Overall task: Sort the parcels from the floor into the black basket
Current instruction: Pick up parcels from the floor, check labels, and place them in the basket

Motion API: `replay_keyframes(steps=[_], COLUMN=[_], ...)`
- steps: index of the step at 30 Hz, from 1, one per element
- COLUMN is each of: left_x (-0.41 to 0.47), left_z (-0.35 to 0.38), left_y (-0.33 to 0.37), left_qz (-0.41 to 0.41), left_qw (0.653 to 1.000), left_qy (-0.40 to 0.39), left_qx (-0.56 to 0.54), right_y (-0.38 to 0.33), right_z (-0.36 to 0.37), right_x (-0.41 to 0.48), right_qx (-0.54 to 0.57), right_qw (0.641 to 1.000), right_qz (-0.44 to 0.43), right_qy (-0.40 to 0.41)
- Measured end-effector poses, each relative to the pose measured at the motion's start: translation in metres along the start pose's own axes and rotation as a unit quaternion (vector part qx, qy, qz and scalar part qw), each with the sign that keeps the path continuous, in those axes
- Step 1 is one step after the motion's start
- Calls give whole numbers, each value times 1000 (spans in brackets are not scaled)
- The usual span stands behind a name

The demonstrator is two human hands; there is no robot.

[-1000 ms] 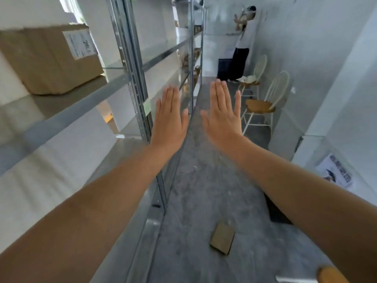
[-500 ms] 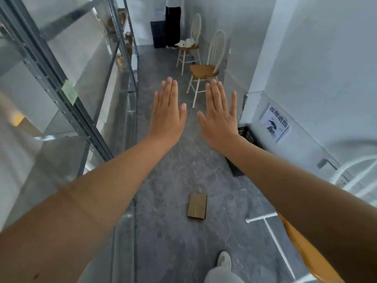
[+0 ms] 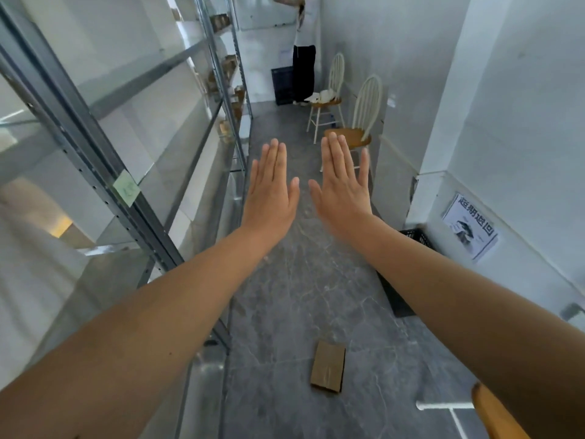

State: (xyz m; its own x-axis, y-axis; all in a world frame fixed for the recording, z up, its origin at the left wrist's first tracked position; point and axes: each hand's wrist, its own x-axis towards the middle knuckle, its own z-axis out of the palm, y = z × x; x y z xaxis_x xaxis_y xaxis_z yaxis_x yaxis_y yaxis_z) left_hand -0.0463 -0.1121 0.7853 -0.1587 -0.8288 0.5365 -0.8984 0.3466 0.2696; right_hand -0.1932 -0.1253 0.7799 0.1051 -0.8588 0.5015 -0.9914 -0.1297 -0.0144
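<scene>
Floor: I see a grey, stone-patterned floor [image 3: 285, 312] running away from me down a narrow aisle.
Left side: metal shelving [image 3: 95, 122] lines the aisle. A pale green note [image 3: 126, 188] is stuck to the nearest upright. Brown boxes sit on the far shelves, too blurred for me to count.
Right side: the white wall has a printed paper notice [image 3: 470, 228] fixed low down.
Chairs: a near chair [image 3: 364, 122] and a far chair [image 3: 329, 90], both white-backed with wooden seats, stand along the right wall. A third wooden seat [image 3: 493, 413] cuts into the bottom right corner.
Far end: a person [image 3: 304, 68] stands just beside a dark crate [image 3: 283, 85].
Black basket: the black basket [image 3: 414, 236] sits on the floor against the right wall, below the notice. My right forearm hides most of it.
Parcel: one flat brown cardboard parcel [image 3: 328, 370] lies on the floor, nearer to me than the basket and apart from it.
Hands: my left hand [image 3: 269, 191] and right hand [image 3: 343, 191] are raised side by side, backs toward me and not touching.
Fingers: the fingers [image 3: 272, 160] are straight, close together and hold nothing.
Parcel against fingers: the parcel lies well below the fingertips, between my forearms, and nothing touches it.
</scene>
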Motion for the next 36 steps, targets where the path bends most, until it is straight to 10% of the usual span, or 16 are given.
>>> replay_keyframes(steps=[36], left_x=[60], left_z=[199], left_y=[-104], left_qz=[-176], left_qw=[977], left_qy=[-88], left_qx=[-77], right_y=[-3], right_z=[214], right_x=[74], right_qx=[3], right_qw=[974], right_qz=[-50], right_qy=[-220])
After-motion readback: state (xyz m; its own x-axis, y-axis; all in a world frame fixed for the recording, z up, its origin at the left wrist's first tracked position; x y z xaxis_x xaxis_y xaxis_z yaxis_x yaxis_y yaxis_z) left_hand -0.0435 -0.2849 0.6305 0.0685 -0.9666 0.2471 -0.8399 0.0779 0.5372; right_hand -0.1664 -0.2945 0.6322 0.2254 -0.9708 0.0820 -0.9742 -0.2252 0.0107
